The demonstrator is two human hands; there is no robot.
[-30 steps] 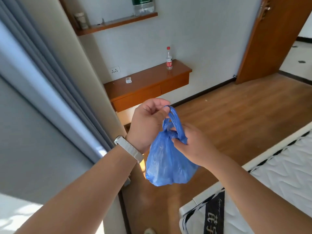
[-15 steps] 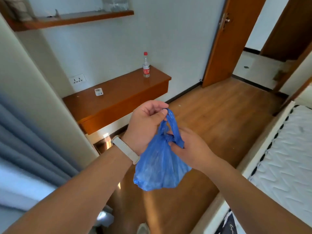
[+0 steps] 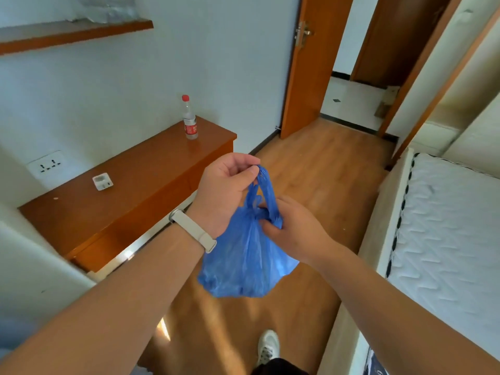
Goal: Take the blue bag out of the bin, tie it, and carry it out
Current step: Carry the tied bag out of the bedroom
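A blue plastic bag (image 3: 246, 261) hangs in mid-air over the wooden floor, bulging at the bottom. My left hand (image 3: 221, 193), with a white band on the wrist, pinches the top of the bag's handle loops. My right hand (image 3: 295, 228) grips the bunched neck of the bag just below, where the handles are gathered. The bin is out of sight.
A low wooden desk (image 3: 130, 190) stands at the left with a red-capped bottle (image 3: 190, 119) and a small white object (image 3: 102, 181). An open wooden door (image 3: 305, 63) leads to a tiled hallway ahead. A white mattress (image 3: 449, 239) runs along the right. My shoe (image 3: 267, 346) is below.
The view has swung right, away from the curtain toward the doorway. Both hands have kept their hold on the bag.
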